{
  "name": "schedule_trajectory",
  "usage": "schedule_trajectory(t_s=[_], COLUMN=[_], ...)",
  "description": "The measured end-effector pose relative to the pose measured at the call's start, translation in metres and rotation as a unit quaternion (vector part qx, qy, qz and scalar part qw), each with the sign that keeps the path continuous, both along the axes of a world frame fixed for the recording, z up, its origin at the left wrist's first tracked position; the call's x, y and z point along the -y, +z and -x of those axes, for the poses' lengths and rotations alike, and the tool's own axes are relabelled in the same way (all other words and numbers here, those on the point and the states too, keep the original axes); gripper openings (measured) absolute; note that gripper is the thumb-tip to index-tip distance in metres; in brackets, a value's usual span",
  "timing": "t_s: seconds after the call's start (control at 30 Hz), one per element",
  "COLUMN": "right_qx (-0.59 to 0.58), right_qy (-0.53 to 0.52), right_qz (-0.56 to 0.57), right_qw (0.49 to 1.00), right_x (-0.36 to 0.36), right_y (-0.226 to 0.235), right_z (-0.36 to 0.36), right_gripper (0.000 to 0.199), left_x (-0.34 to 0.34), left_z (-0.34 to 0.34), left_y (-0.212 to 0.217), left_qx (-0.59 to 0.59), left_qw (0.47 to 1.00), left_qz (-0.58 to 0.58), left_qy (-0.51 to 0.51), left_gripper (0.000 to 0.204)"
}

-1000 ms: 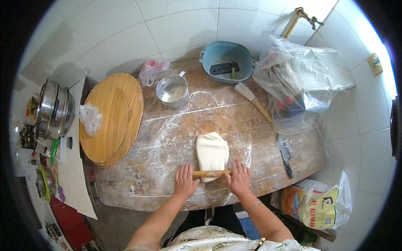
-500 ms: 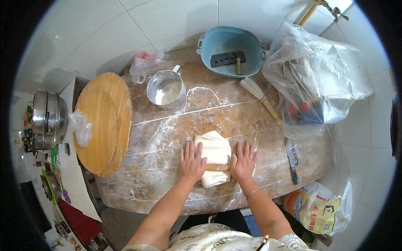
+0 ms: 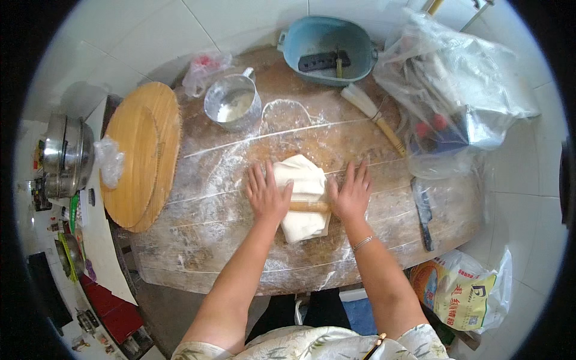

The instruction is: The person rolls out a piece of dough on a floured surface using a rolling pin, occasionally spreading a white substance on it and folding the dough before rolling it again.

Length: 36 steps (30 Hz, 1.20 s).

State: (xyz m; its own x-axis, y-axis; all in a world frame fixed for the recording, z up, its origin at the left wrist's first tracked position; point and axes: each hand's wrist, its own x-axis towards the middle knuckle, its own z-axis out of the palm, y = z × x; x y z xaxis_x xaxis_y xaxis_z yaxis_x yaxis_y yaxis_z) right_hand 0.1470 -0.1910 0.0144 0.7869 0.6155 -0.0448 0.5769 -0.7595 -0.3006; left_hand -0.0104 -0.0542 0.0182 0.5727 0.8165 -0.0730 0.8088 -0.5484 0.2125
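Observation:
A thick, folded slab of pale dough lies near the middle of the floured wooden board. Across it rests a wooden rolling pin, its middle showing between my hands and its ends hidden under them. My left hand presses palm-down on the pin's left end, fingers stretched forward and spread beside the dough's left edge. At the other end my right hand lies the same way, fingers spread on the right side of the dough. Neither hand wraps its fingers round the pin.
Behind the dough stand a metal cup with flour and a blue-grey basin. A brush, a knife and a plastic-covered box are to the right. Round wooden lids stand left; a flour bag sits lower right.
The whole view has shifted, so the table sits higher in the picture. Both hands and the rolling pin have moved a little forward over the dough, and the fingers are spread wider.

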Motion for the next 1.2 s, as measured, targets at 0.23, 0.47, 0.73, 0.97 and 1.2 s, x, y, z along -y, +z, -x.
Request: schedule_trajectory(t_s=[0.23, 0.47, 0.73, 0.97, 1.2], right_qx=[-0.031, -0.105, -0.022, -0.021, -0.002], right_qy=[0.150, 0.151, 0.138, 0.093, 0.050], right_qz=[-0.012, -0.025, 0.022, 0.005, -0.053], right_qw=[0.988, 0.983, 0.990, 0.995, 0.997], right_x=[0.093, 0.128, 0.063, 0.007, -0.009], right_y=[0.031, 0.002, 0.010, -0.002, -0.008], right_z=[0.072, 0.084, 0.038, -0.004, -0.028], right_gripper=[0.070, 0.076, 0.067, 0.059, 0.063], left_x=[0.078, 0.103, 0.077, 0.029, 0.004], left_z=[0.118, 0.119, 0.081, 0.027, -0.014], left_y=[0.012, 0.016, 0.015, 0.018, 0.012], left_qx=[-0.010, -0.025, 0.035, 0.043, 0.024], left_qw=[0.989, 0.981, 0.988, 0.995, 0.995], left_qz=[0.074, 0.084, 0.085, 0.047, 0.072], left_qy=[-0.130, -0.174, -0.126, -0.082, -0.057], left_gripper=[0.088, 0.091, 0.087, 0.078, 0.083])
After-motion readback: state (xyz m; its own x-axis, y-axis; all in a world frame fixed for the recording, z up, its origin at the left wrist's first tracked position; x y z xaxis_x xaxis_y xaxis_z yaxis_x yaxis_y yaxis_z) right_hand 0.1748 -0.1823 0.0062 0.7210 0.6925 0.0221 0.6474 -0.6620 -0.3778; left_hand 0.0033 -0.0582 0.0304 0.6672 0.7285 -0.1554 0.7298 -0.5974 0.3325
